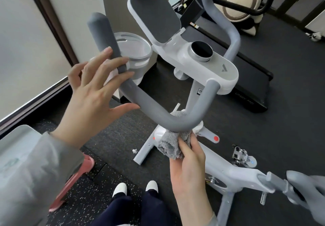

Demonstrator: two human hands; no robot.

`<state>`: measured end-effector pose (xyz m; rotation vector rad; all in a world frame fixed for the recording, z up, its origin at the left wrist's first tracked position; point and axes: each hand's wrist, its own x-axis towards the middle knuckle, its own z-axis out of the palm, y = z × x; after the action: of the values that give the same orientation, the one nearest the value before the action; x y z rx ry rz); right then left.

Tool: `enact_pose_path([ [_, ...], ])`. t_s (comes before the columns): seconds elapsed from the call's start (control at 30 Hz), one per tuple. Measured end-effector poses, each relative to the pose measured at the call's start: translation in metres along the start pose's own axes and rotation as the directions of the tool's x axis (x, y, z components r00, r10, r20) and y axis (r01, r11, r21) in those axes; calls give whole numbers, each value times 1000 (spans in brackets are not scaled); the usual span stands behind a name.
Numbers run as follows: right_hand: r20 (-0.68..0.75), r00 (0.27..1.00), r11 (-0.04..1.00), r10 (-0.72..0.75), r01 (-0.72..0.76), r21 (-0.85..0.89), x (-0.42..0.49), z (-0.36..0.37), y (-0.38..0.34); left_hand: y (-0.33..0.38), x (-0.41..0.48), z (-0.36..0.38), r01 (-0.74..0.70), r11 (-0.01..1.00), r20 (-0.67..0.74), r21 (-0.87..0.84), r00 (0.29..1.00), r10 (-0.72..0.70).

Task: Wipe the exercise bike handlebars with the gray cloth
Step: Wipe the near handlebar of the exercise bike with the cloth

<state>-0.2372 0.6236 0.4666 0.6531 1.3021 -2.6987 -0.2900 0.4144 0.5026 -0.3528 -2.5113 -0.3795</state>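
Observation:
The grey padded handlebar (140,100) of a white exercise bike curves from an upright left end down to a bend and up into the white console (218,69). My right hand (188,164) grips a fluffy gray cloth (170,146) pressed against the underside of the bar's lowest bend; a tuft of cloth shows above the bar too. My left hand (95,92) is spread open beside the left stretch of the bar, its fingertips touching the grip, holding nothing.
A grey tablet holder (154,12) and a round dial (201,50) sit on the console, with a white cup holder (133,49) behind the left grip. A treadmill (249,78) lies beyond. The bike frame (228,173) and saddle (306,181) are at right. A pink object (73,178) lies on the dark floor.

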Motion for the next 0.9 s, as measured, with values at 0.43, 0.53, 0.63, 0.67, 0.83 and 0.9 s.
enact_pose_path([
  [0.43, 77, 985, 983, 157, -163, 82, -21, 84, 34, -17, 1, -8, -119, 991, 35, -61, 992, 121],
  [0.53, 106, 976, 970, 191, -204, 132, -16, 104, 36, -22, 3, -14, -164, 985, 35, -59, 986, 166],
  [0.63, 111, 971, 958, 213, -230, 169, -13, 120, 36, -28, 5, -20, -192, 979, 40, -68, 980, 194],
  [0.67, 106, 970, 956, 218, -234, 176, -12, 123, 36, -29, 5, -21, -193, 978, 39, -78, 980, 196],
  [0.83, 95, 974, 965, 205, -217, 150, -13, 118, 35, -29, 4, -17, -185, 979, 19, -91, 982, 187],
  [0.9, 85, 981, 977, 174, -183, 113, -15, 110, 36, -29, 3, -15, -186, 979, 10, -82, 982, 188],
])
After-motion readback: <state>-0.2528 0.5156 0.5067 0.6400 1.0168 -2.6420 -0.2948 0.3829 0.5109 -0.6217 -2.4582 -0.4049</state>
